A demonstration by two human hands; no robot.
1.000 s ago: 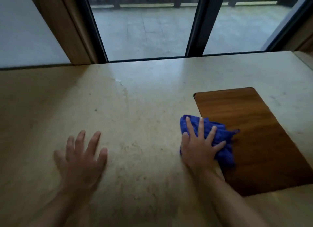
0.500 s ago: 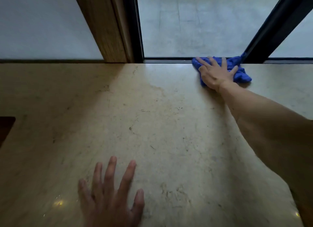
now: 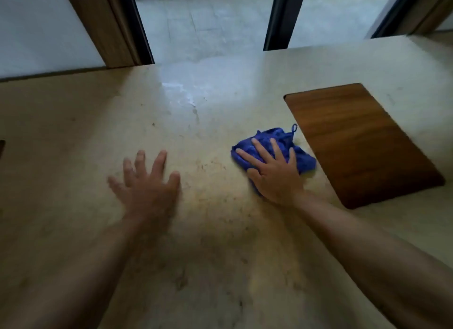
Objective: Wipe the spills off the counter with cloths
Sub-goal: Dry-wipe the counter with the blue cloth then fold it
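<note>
The bunched blue cloth looks soft and light, best pressed flat as the right hand does with fingers spread, while the left hand hovers blurred, fingers apart, holding nothing

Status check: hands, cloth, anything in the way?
Right hand flat on blue cloth, pressing it to counter. Left hand open, empty. Wet streak ahead. Wooden panel beside cloth.

cloth on counter, wooden panel right of cloth
</note>
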